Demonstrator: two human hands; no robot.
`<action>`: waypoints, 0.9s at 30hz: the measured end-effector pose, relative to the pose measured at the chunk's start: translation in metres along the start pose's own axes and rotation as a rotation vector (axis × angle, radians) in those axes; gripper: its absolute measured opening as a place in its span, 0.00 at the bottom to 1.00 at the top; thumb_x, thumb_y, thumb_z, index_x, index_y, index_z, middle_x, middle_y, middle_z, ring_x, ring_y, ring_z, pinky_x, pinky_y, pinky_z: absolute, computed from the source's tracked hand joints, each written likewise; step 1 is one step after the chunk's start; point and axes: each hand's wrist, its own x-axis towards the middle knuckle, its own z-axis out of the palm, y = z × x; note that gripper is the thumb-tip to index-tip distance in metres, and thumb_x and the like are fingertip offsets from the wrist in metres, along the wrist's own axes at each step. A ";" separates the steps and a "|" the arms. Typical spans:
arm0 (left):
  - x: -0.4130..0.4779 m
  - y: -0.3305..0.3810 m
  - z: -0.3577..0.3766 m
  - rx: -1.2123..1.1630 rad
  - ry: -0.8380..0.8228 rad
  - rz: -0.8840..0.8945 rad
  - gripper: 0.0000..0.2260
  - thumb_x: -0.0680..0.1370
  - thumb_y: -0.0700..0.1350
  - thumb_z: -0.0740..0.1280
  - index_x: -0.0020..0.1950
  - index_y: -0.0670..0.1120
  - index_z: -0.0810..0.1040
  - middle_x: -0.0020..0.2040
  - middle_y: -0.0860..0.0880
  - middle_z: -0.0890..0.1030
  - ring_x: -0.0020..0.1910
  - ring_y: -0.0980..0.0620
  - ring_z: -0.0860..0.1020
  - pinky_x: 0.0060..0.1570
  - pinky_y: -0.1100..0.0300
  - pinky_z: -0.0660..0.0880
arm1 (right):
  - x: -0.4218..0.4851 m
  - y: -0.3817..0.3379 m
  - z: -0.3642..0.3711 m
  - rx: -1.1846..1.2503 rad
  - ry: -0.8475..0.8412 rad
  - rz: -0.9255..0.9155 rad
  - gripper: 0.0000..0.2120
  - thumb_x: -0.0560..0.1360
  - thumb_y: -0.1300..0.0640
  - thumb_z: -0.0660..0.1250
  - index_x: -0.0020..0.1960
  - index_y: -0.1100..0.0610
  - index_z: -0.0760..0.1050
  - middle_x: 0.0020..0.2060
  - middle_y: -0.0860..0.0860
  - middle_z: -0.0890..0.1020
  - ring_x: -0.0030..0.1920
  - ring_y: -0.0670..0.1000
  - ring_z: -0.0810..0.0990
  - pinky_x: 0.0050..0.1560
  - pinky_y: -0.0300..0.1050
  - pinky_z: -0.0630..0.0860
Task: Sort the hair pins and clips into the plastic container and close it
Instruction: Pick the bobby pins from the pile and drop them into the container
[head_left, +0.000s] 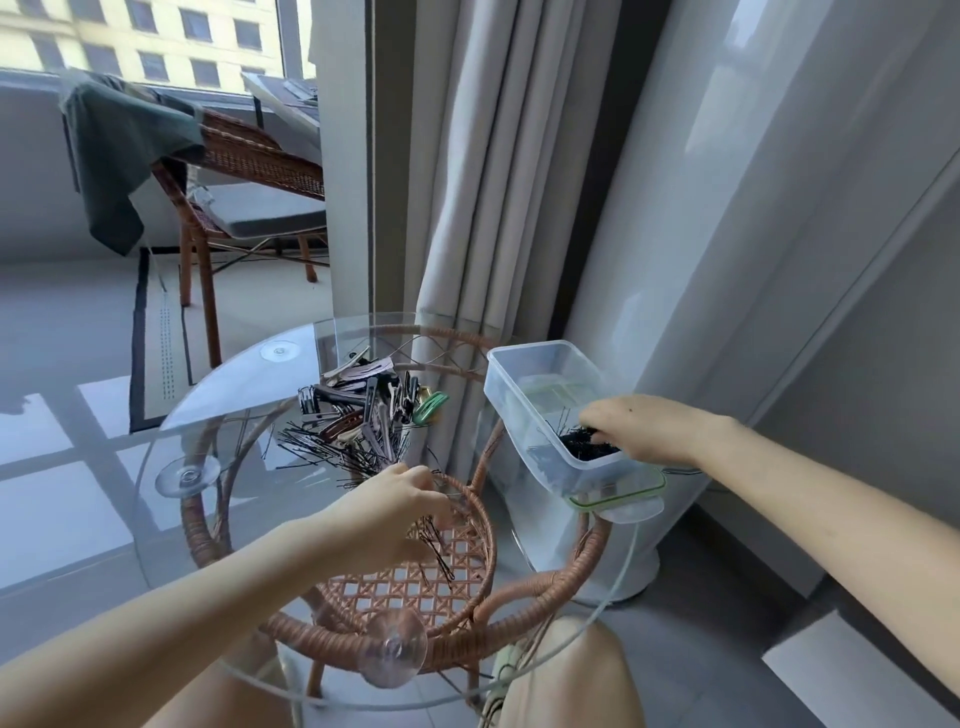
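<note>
Pins (435, 540) pinched in left hand (400, 512).

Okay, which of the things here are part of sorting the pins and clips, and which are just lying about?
Part of the job:
black pins
clips
green clip
container, some pins already inside
lid, under the container
left hand, gathering pins
right hand, in the container

Just lying about:
glass table
wicker chair
green cloth
curtain
</note>
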 end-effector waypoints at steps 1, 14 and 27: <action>0.002 -0.001 0.001 -0.012 0.011 0.005 0.13 0.74 0.52 0.67 0.58 0.55 0.75 0.59 0.53 0.72 0.60 0.53 0.67 0.62 0.58 0.69 | 0.005 -0.002 0.000 0.008 -0.008 -0.018 0.04 0.76 0.61 0.61 0.44 0.61 0.71 0.42 0.55 0.78 0.43 0.55 0.76 0.43 0.48 0.69; 0.002 -0.026 0.007 -0.093 0.252 -0.074 0.08 0.78 0.40 0.63 0.52 0.47 0.80 0.51 0.53 0.78 0.48 0.56 0.77 0.53 0.65 0.75 | -0.012 -0.100 -0.006 0.317 0.334 -0.064 0.13 0.78 0.59 0.56 0.57 0.64 0.73 0.53 0.60 0.81 0.54 0.60 0.78 0.55 0.56 0.73; -0.046 -0.055 0.011 -0.145 0.268 -0.295 0.21 0.72 0.50 0.70 0.64 0.48 0.73 0.60 0.49 0.76 0.56 0.52 0.75 0.57 0.61 0.74 | 0.043 -0.170 0.072 0.564 0.239 -0.069 0.21 0.80 0.62 0.49 0.74 0.60 0.57 0.75 0.55 0.59 0.75 0.49 0.54 0.75 0.40 0.45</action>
